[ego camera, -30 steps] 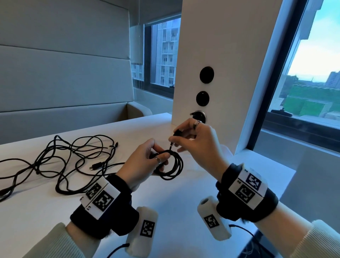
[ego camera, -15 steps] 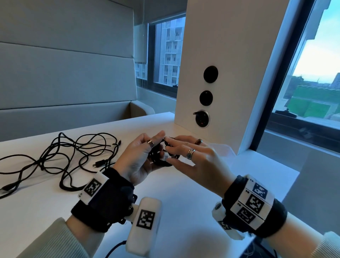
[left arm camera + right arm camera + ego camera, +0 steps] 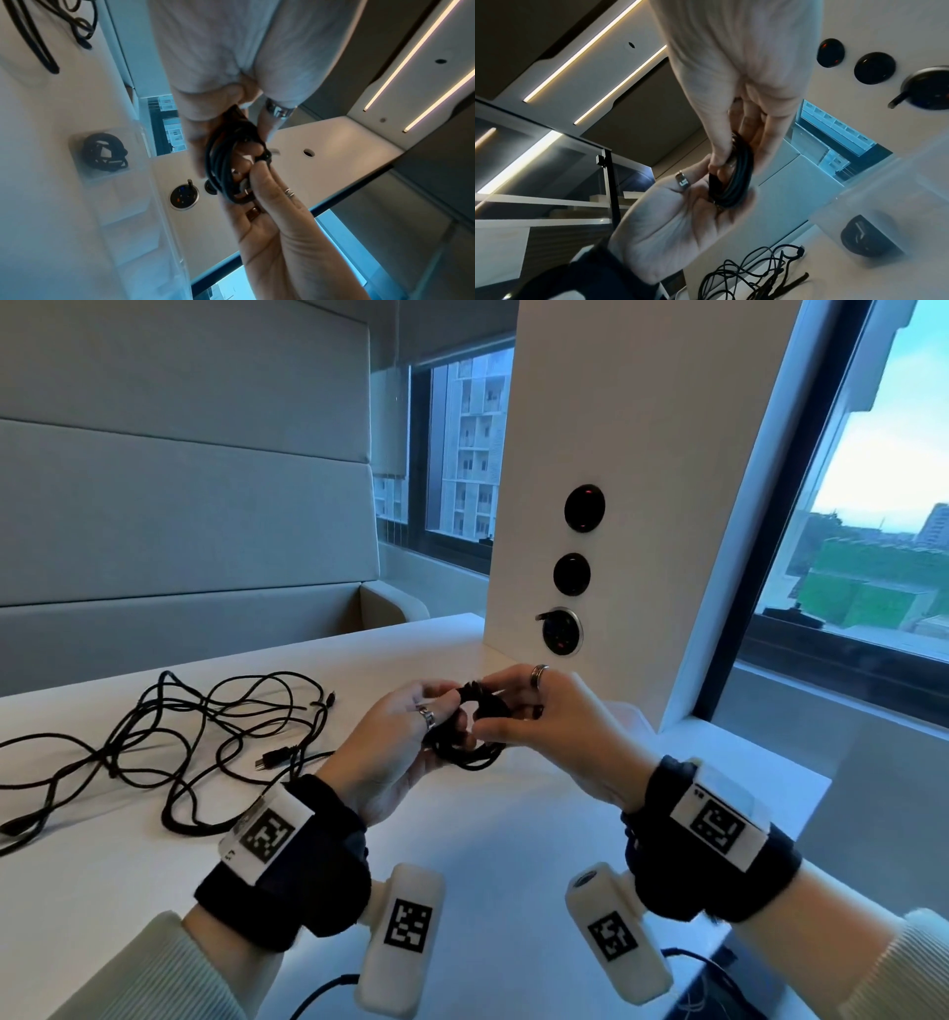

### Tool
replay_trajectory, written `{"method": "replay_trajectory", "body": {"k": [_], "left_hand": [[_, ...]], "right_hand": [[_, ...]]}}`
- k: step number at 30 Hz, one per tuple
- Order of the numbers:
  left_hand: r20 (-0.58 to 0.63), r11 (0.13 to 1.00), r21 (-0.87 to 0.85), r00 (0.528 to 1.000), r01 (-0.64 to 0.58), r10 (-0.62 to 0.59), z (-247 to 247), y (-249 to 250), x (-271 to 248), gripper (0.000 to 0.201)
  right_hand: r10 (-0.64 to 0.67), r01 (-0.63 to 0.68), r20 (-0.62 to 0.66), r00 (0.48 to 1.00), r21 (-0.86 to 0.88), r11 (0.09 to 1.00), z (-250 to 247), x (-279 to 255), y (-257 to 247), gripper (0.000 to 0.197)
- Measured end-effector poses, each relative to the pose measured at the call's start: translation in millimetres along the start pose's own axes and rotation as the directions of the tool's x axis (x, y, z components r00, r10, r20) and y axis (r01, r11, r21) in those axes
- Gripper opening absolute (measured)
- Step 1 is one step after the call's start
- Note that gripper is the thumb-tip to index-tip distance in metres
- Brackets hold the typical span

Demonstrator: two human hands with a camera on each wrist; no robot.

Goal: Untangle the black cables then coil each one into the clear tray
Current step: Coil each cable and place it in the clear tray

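A small coil of black cable (image 3: 470, 731) hangs just above the white table (image 3: 513, 855), held between both hands. My left hand (image 3: 441, 706) grips its left side with curled fingers. On the coil's right side, my right hand (image 3: 495, 711) pinches it. The left wrist view shows the coil (image 3: 223, 162) wrapped by both sets of fingers. A loose tangle of black cables (image 3: 205, 731) lies on the table to the left. The clear tray (image 3: 102, 154) holds another coiled cable (image 3: 105, 152) and is also in the right wrist view, tray (image 3: 890, 203). In the head view my right hand hides the tray.
A white pillar (image 3: 642, 454) with round black sockets (image 3: 562, 636) rises right behind the hands. Windows run behind and to the right. A grey padded bench (image 3: 179, 531) lines the far side of the table. The table's right edge (image 3: 801, 793) is near my right wrist.
A second ago my right hand pinched the cable's plug end above the coil in my left hand. Now both hands hold the coil itself, and the plug end no longer sticks up.
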State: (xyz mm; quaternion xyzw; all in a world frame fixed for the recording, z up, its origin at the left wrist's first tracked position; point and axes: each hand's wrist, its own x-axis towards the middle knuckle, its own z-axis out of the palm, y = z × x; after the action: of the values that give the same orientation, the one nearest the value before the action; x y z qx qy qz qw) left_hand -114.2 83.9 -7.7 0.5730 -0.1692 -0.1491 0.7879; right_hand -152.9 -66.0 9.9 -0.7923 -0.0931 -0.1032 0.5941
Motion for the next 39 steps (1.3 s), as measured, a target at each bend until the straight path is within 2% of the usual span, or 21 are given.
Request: {"method": "replay_trajectory", "body": {"k": [3, 6, 9, 12, 15, 17, 20, 23, 26, 29, 34, 37, 39], "left_hand": [[0.051, 0.992, 0.081, 0.993, 0.098, -0.103, -3, 0, 0, 0.025], [0.089, 0.984, 0.132, 0.987, 0.121, -0.134, -9, 2, -1, 0.023], [0.099, 0.986, 0.141, 0.990, 0.087, -0.102, -10, 3, -2, 0.022], [0.094, 0.987, 0.146, 0.992, 0.071, -0.085, -5, 4, -4, 0.029], [0.073, 0.984, 0.172, 0.996, 0.036, -0.049, -2, 3, -4, 0.022], [0.069, 0.990, 0.138, 0.996, 0.038, -0.048, -2, 2, -4, 0.018], [0.083, 0.994, 0.102, 0.996, 0.027, -0.035, -4, 3, -3, 0.015], [0.082, 0.991, 0.126, 0.996, -0.041, 0.030, -3, 3, -5, 0.013], [0.074, 0.976, 0.179, 0.991, -0.127, 0.115, 2, 2, -8, 0.015], [0.062, 0.959, 0.224, 0.984, -0.174, 0.164, 6, 2, -9, 0.015], [0.076, 0.980, 0.171, 0.993, -0.104, 0.092, 5, 1, -6, 0.012], [0.106, 0.973, 0.219, 0.993, -0.070, 0.048, -1, 0, -5, 0.008], [0.158, 0.978, 0.209, 0.987, -0.008, -0.026, -4, 0, -5, 0.027]], "right_hand": [[-0.008, 0.006, -0.030, 1.000, -0.068, 0.998, 1, -2, 1, 0.034], [-0.018, 0.017, -0.013, 1.000, -0.061, 0.998, 3, -5, 0, 0.032], [-0.023, 0.022, -0.007, 1.000, -0.090, 0.996, 3, -3, -3, 0.032], [-0.019, 0.017, -0.005, 1.000, -0.207, 0.978, 5, 0, 0, 0.028], [-0.048, 0.046, -0.002, 0.999, -0.256, 0.966, 8, -2, 3, 0.023], [-0.049, 0.046, -0.007, 0.999, -0.230, 0.972, 7, -3, 2, 0.023], [-0.010, 0.011, 0.008, 1.000, -0.102, 0.995, 5, -5, 1, 0.025], [0.019, -0.019, 0.017, 1.000, -0.041, 0.999, 4, -6, 0, 0.024], [0.010, -0.010, 0.000, 1.000, -0.124, 0.992, 2, -8, -1, 0.013], [-0.026, 0.020, -0.023, 0.999, -0.223, 0.975, 0, -9, -2, 0.012], [-0.115, 0.081, -0.102, 0.988, -0.293, 0.953, -2, -6, 0, 0.017], [-0.198, 0.137, -0.102, 0.975, -0.426, 0.894, -4, -7, 2, 0.018], [-0.237, 0.182, -0.071, 0.969, -0.445, 0.877, -3, -9, 1, 0.021]]}}
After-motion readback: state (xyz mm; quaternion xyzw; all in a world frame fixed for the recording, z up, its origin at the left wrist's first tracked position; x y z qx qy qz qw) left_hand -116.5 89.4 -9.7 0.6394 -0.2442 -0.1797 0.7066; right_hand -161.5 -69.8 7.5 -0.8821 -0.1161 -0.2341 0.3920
